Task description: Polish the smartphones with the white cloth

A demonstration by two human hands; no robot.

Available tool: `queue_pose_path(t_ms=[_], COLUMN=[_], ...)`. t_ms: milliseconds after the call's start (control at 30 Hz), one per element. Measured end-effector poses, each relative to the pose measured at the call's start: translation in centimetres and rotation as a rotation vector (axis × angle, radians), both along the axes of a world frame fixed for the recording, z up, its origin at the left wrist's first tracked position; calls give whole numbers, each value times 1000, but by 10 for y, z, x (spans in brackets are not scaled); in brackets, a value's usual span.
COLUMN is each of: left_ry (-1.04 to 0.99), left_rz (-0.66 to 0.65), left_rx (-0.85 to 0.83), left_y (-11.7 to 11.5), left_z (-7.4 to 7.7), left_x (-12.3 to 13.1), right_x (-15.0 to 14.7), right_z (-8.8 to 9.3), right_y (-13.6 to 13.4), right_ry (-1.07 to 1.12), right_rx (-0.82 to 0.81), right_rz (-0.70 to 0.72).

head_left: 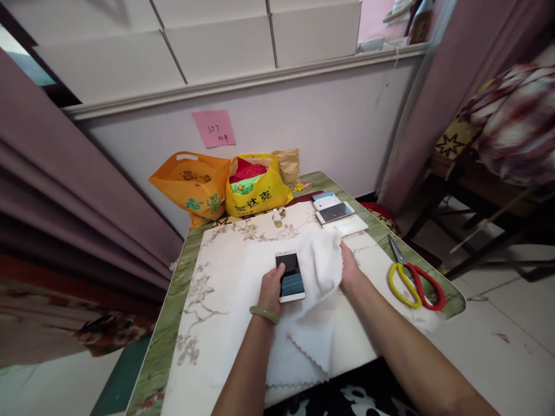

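left hand (272,286) and right hand (349,267) showing bare, forearms (392,326) likewise; pale green bangle (264,315) circling left wrist (269,302), looking smooth, thick, rounded; black garment (347,394) showing between forearms, bearing large white print of rounded shapes, running off bottom edge

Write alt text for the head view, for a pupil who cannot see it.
A person's left hand holds a phone, screen facing up; the right hand holds up part of a white cloth. Farther back on the table are an orange bag, a yellow bag and a small bottle; more phones and scissors lie toward the right.
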State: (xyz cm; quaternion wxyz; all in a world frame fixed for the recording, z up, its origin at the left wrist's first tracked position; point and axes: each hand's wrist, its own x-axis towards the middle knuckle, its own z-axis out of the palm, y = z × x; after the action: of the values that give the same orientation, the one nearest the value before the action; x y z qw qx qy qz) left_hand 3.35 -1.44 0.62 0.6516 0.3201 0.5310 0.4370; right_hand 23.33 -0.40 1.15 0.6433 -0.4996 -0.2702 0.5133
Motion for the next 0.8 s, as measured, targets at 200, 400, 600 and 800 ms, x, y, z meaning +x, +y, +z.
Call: queue_pose_path(t_ms=[200,400,600,800], left_ry=[-60,-139,-105,-57], left_rz=[-48,-26,-7,-23], left_rx=[15,-23,-97,-4], left_y=[2,1,5,4], left_z=[-4,-3,-11,-15], left_x=[-2,-4,-6,-4], right_x=[15,8,10,12], right_z=[6,-8,4,32], right_y=[-27,-63,-54,-54], right_ry=[107,-174,-252,-672], right_rx=[-106,-241,-284,91], right_rz=[109,-20,28,132])
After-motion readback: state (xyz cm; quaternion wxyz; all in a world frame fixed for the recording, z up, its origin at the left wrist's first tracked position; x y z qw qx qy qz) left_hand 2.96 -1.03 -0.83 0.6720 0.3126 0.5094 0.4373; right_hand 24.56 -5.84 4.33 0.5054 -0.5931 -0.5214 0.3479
